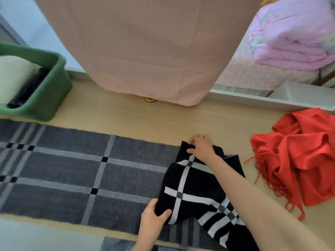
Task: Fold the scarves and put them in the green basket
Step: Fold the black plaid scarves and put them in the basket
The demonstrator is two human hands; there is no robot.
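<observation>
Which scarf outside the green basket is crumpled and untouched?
The red scarf, heaped at the right. The grey-and-black plaid scarf lies spread out, held by the left hand and right hand.

Both arms reach forward; left hand and right hand pinching.

Four scarves; one green basket; two hands

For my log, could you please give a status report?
Left hand, right hand: each holds a corner of the plaid scarf, end folded over. Red scarf unfolded. Nothing blocks green basket.
</observation>
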